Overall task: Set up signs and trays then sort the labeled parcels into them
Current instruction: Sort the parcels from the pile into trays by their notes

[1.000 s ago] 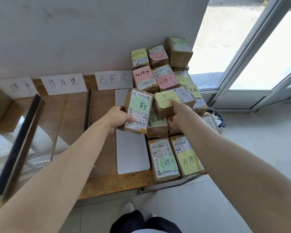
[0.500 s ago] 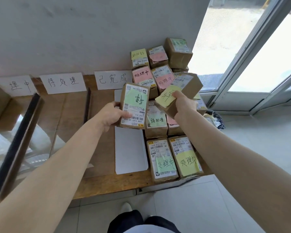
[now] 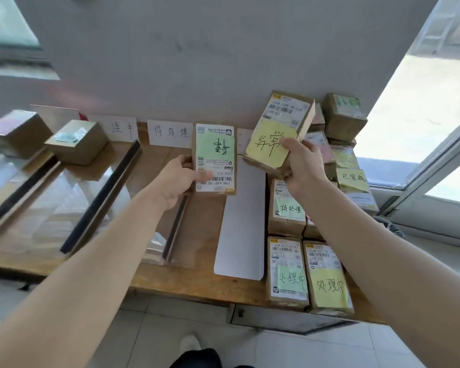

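My left hand grips a brown parcel with a green note, held upright above the wooden table. My right hand grips a second parcel with a yellow note, tilted, lifted above the pile of labelled parcels on the table's right side. Paper signs with handwritten characters lean against the wall. Clear trays with dark rims lie on the table's left half. The third sign is mostly hidden behind the held parcels.
Two brown boxes sit at the far left by the wall. A white sheet lies flat beside the pile. A glass door and window frame stand to the right. My shoe shows on the tiled floor below.
My right hand lifted the yellow-note parcel off the pile and turned it so the note faces me. The left hand raised its parcel slightly. The view swung left, revealing two boxes.
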